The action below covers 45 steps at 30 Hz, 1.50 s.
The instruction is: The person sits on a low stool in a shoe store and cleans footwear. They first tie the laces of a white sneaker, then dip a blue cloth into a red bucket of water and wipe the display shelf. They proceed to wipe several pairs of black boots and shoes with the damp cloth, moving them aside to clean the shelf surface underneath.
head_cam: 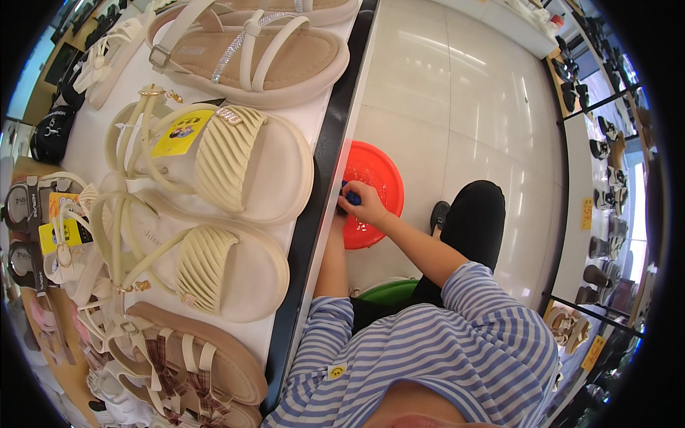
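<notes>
My right hand (366,202) is closed around a small blue object (352,197), held over a red plastic basin (397,187). Shiny ripples and bubbles show that liquid stands in the basin. The display counter's edge covers the basin's left side. My left forearm (332,257) reaches up along this edge, and the hand at its end is hidden behind the counter. A small dark thing (341,210) shows beside my right fingers, too covered to name.
At left, a counter with a black edge strip (307,208) carries cream sandals (241,160) and strappy sandals (267,59). Below the basin is a green plastic rim (388,291), near my bent right knee (479,214). Shoe shelves (578,214) line the right over a tiled floor (455,107).
</notes>
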Tool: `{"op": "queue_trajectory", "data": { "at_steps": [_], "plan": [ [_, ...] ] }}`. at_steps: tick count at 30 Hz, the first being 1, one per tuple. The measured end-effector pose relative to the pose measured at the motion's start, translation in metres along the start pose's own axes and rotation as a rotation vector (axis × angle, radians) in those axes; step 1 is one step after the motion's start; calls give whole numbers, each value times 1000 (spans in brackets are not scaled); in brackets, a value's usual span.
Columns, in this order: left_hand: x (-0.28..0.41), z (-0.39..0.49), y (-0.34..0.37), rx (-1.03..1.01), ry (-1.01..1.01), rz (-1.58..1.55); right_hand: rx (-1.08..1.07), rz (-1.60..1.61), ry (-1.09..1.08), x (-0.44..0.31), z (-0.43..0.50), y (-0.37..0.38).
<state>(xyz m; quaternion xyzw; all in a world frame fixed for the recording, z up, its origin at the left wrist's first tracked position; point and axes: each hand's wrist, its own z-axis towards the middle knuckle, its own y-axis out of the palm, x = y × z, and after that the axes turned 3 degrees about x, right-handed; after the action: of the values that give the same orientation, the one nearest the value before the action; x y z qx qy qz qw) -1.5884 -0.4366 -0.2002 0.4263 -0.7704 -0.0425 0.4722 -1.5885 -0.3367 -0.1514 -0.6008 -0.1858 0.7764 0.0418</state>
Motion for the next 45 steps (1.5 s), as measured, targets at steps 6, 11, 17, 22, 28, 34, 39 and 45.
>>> {"op": "queue_trajectory", "data": {
  "at_steps": [6,11,17,22,28,34,39,45],
  "plan": [
    [-7,1,9,19,13,38,289,287,421,26,13,18],
    [0,-18,7,68,93,129,344,620,818,59,17,29],
    [10,-31,15,-131,204,259,246,867,1080,91,12,30],
    [16,-34,18,-225,268,303,-43,1019,1012,82,8,5],
    [17,-33,11,-316,212,62,-175,915,1036,44,15,-27],
    [-4,-24,-22,65,-279,-170,-237,-295,160,4,39,-34],
    [-11,-3,-18,-241,-407,-615,-387,-382,-439,-43,30,-39],
    [13,-38,30,52,189,-210,134,293,216,-48,24,-22]
  ]
}}
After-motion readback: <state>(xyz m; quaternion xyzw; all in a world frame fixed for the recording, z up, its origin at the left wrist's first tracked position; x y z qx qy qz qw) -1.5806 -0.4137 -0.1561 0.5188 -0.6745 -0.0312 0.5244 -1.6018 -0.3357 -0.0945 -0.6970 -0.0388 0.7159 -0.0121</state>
